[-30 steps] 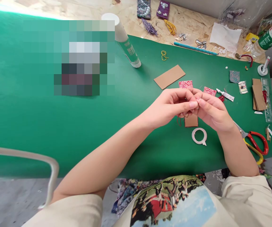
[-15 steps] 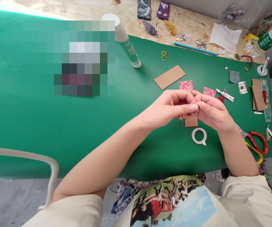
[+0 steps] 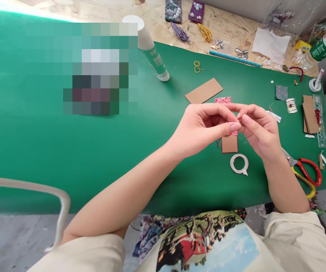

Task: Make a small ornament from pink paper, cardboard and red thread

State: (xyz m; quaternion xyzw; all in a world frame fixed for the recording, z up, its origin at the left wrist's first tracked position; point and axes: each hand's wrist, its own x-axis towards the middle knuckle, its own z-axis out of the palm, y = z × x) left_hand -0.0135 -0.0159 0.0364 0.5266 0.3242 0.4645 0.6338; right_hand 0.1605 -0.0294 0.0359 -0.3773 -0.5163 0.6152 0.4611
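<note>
My left hand (image 3: 208,124) and my right hand (image 3: 260,128) meet above the green mat, each closed in a pinch at thumb and forefinger. Thin red thread (image 3: 218,142) hangs in loops below my left fingers, and a fine strand runs between the fingertips; its end is too small to make out. Just beneath them lies a small brown cardboard piece (image 3: 229,144) edged in red. Red patterned fabric shows beyond its upper edge, partly covered by my hands. Another red patterned fabric square (image 3: 223,100) lies behind my left fingers. A white tape roll (image 3: 239,164) rests nearer my body.
Red and yellow scissors (image 3: 307,173) lie beside my right forearm. A glue stick (image 3: 153,56), a cardboard strip (image 3: 204,90) and a blue pencil (image 3: 235,59) lie farther back. Stacked cardboard (image 3: 311,113) and a clear ruler (image 3: 320,124) are at the right edge. A pale curved bar (image 3: 63,204) stands at left.
My fingers have opened out somewhat and my right hand has shifted slightly up and right. More red fabric shows beneath, while the piece behind my right hand is now covered.
</note>
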